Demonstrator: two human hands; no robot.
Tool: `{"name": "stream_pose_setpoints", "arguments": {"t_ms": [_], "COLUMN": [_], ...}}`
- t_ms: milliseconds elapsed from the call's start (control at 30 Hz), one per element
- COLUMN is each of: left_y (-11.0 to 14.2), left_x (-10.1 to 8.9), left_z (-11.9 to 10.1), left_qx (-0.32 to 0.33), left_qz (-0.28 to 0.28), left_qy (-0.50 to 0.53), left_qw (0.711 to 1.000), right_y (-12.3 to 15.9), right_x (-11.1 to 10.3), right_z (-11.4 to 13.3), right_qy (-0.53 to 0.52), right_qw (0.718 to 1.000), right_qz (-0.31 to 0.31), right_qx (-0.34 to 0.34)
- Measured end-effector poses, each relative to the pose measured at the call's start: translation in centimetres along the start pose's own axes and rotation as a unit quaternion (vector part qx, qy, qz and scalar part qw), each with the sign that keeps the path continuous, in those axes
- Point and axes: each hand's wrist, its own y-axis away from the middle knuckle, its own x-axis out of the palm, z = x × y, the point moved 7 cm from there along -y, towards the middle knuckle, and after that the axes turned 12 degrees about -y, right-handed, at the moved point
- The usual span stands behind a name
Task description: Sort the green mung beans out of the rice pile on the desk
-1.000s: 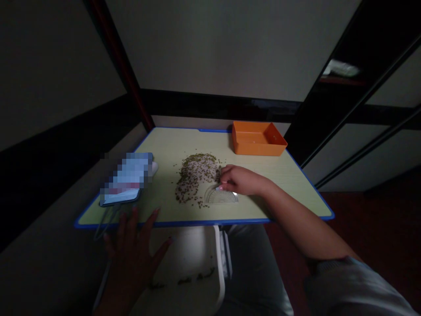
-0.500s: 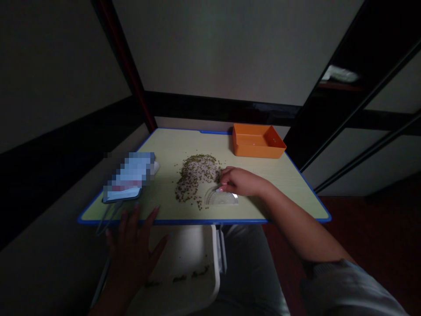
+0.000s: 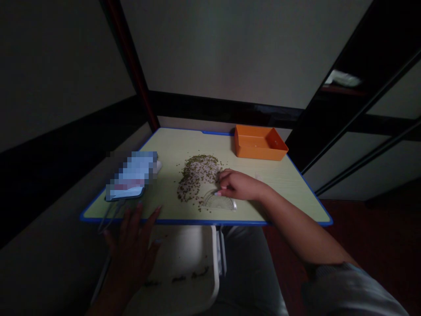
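On the pale table board (image 3: 184,140) lies a spread heap of small green-brown grains (image 3: 199,171), with paler ones among them. My right hand (image 3: 238,184) rests at the heap's right edge, fingers curled in and pressed together; whatever they hold is too small or hidden. Just under its thumb a clear half-round protractor (image 3: 219,202) lies flat on the board, its upper arc close to the thumb tip. My left hand (image 3: 133,250) holds nothing, its fingers spread over the board's near edge and a white bin (image 3: 213,263).
An orange open box (image 3: 261,151) stands at the far right of the board. On the left lies a phone (image 3: 128,180) with a blurred screen, a pale object partly behind it. Dark clumps show inside the white bin. Walls rise behind and to the left.
The protractor has slid slightly left and toward me, turning a little. My right hand stays at the heap's edge; my left thumb has drawn in slightly toward its fingers.
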Motion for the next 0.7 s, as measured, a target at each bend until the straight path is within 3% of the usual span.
{"name": "stream_pose_setpoints", "arguments": {"t_ms": [700], "left_y": [-0.13], "left_x": [-0.23], "left_z": [-0.23], "left_qx": [-0.017], "left_qz": [0.012], "left_qy": [0.015], "left_qw": [1.0], "right_y": [0.08], "right_x": [-0.11], "right_z": [-0.26], "right_qy": [-0.039], "right_qw": [0.999], "right_qz": [0.012], "right_qx": [-0.013]}}
